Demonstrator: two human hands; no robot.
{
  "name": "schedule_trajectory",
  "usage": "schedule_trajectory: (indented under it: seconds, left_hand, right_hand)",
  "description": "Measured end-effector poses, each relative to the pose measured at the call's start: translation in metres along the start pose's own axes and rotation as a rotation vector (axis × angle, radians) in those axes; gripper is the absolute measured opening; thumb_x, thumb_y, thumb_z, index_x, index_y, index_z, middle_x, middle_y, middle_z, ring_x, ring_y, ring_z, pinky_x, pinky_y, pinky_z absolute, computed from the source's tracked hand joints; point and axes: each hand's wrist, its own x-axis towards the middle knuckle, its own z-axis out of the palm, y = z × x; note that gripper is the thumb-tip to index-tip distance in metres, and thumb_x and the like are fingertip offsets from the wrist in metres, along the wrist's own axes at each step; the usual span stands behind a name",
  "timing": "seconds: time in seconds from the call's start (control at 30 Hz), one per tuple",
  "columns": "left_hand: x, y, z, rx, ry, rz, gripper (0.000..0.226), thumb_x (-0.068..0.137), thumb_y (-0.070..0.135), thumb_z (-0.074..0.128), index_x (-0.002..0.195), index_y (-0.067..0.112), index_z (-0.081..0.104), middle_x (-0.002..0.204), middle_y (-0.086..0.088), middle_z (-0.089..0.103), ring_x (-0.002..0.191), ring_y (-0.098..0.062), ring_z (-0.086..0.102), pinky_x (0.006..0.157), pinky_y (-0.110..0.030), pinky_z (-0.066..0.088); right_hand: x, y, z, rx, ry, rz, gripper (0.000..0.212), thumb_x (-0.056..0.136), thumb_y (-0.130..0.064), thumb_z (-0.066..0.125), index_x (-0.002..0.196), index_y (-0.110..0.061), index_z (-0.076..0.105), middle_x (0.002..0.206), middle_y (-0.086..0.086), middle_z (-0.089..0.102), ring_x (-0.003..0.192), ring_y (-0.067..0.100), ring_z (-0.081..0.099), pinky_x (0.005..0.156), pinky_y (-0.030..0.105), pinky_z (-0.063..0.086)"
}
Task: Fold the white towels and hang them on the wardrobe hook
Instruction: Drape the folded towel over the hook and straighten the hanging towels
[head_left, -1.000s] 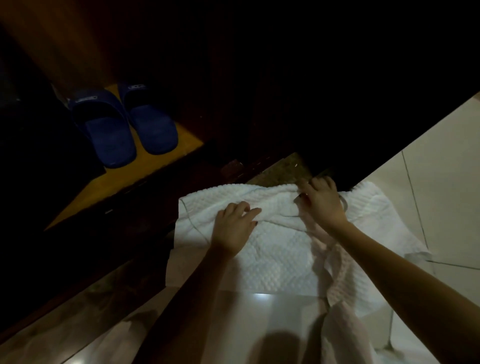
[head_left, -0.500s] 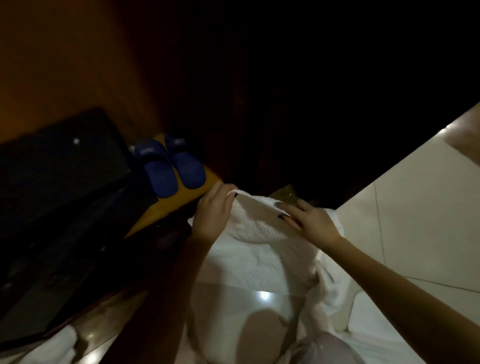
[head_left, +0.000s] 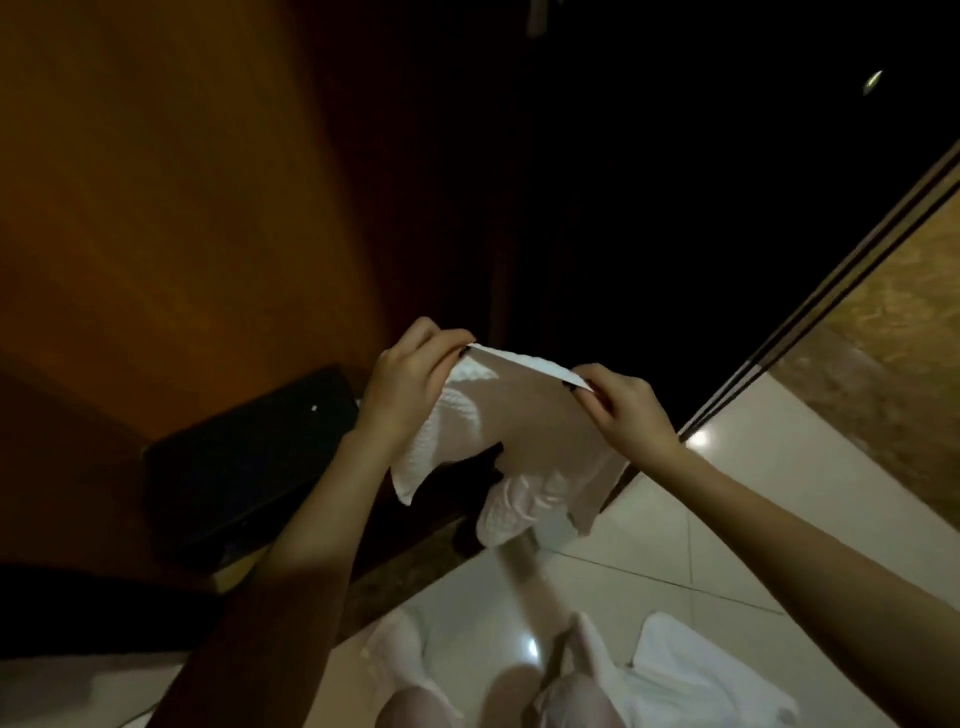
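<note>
The white towel (head_left: 519, 415) hangs in the air, stretched out in front of the wardrobe (head_left: 208, 208). The left hand (head_left: 410, 384) pinches one top corner and the right hand (head_left: 623, 410) pinches the other, fingers clamped on the cloth.

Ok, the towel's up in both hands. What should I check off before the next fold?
1. Left hand pinches one end of the white towel at its top edge: ok.
2. Right hand pinches the other end of that edge: ok.
3. Top edge pulled straight between the hands: ok.
4. Lower part hangs flat: not ok, it is bunched and uneven.
5. Wardrobe hook located: cannot tell, the wardrobe interior is too dark.
6. Other towel folded: not ok, it lies crumpled on the floor tiles.
</note>
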Motion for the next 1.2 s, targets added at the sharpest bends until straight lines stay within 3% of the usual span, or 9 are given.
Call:
schedule_trajectory:
  seconds: [0.23,0.43,0.53,0.67,0.77,0.83,0.9,1.03,1.2]
  left_hand:
    - [0.092,0.103,-0.18,0.008,0.281,0.007,0.019,0.09,-0.001,0.056,0.104,0.005,0.068,0.089,-0.01,0.058,0.078,-0.016,0.056,0.068,-0.019,0.043]
    - [0.172,0.2,-0.324,0.086,0.485,0.084,0.018,0.087,-0.005,0.052,0.096,-0.002,0.068,0.089,-0.019,0.064,0.085,-0.019,0.058,0.077,-0.015,0.038]
    - [0.199,0.237,-0.381,0.061,0.587,0.067,0.018,0.09,-0.002,0.051,0.097,-0.001,0.067,0.092,-0.012,0.064,0.089,-0.02,0.058,0.077,-0.017,0.039]
    - [0.221,0.27,-0.435,0.087,0.659,0.098,0.019,0.092,-0.001,0.048,0.099,-0.001,0.066,0.094,-0.012,0.062,0.088,-0.015,0.055,0.077,-0.018,0.041]
    - [0.236,0.285,-0.469,0.067,0.745,0.088,0.018,0.093,0.001,0.048,0.099,-0.001,0.065,0.095,-0.013,0.065,0.088,-0.014,0.058,0.076,-0.013,0.043]
    - [0.244,0.293,-0.485,0.031,0.77,0.076,0.018,0.095,0.003,0.046,0.099,0.002,0.064,0.094,-0.006,0.064,0.085,-0.008,0.057,0.074,-0.011,0.043]
    - [0.249,0.299,-0.497,0.023,0.768,0.054,0.018,0.096,0.005,0.046,0.098,0.004,0.064,0.092,0.0,0.061,0.08,-0.003,0.055,0.069,-0.008,0.041]
    - [0.243,0.293,-0.517,0.022,0.706,-0.076,0.014,0.097,0.011,0.048,0.093,0.013,0.061,0.089,0.001,0.059,0.075,-0.003,0.052,0.059,-0.004,0.038]
    - [0.22,0.279,-0.505,-0.092,0.275,-0.14,0.012,0.094,0.021,0.058,0.092,0.029,0.067,0.095,0.011,0.066,0.084,0.007,0.059,0.069,-0.006,0.045]
  right_hand:
    - [0.078,-0.137,-0.169,-0.016,0.141,-0.289,0.024,0.095,-0.021,0.058,0.115,-0.01,0.064,0.084,0.003,0.072,0.068,0.015,0.069,0.06,0.021,0.05]
    - [0.11,-0.233,-0.297,0.086,0.195,-0.458,0.052,0.089,-0.014,0.068,0.137,-0.021,0.052,0.118,0.0,0.067,0.101,0.011,0.066,0.084,0.022,0.052]
    - [0.127,-0.264,-0.344,0.199,0.177,-0.425,0.055,0.092,-0.013,0.065,0.142,-0.022,0.045,0.13,-0.013,0.053,0.114,-0.008,0.05,0.092,0.003,0.037]
    - [0.145,-0.287,-0.381,0.245,0.16,-0.347,0.049,0.095,-0.013,0.058,0.142,-0.023,0.046,0.114,-0.027,0.054,0.103,-0.011,0.054,0.088,0.003,0.038]
    - [0.156,-0.291,-0.388,0.305,0.149,-0.279,0.035,0.095,-0.009,0.056,0.128,-0.016,0.059,0.111,-0.015,0.064,0.1,-0.005,0.06,0.082,0.009,0.046]
    - [0.162,-0.29,-0.381,0.324,0.14,-0.202,0.015,0.096,-0.013,0.055,0.103,-0.013,0.068,0.094,-0.002,0.069,0.085,0.011,0.065,0.064,0.015,0.047]
    - [0.169,-0.291,-0.372,0.36,0.164,-0.104,0.017,0.098,-0.02,0.052,0.088,-0.019,0.066,0.078,0.001,0.066,0.067,0.013,0.06,0.05,0.016,0.039]
    - [0.181,-0.311,-0.375,0.461,0.306,-0.117,0.018,0.097,-0.021,0.053,0.084,-0.025,0.065,0.075,-0.004,0.067,0.061,0.0,0.056,0.052,0.015,0.038]
    - [0.209,-0.369,-0.394,0.445,0.273,-0.276,0.019,0.097,-0.018,0.053,0.089,-0.01,0.069,0.083,0.001,0.068,0.076,0.008,0.059,0.064,0.023,0.041]
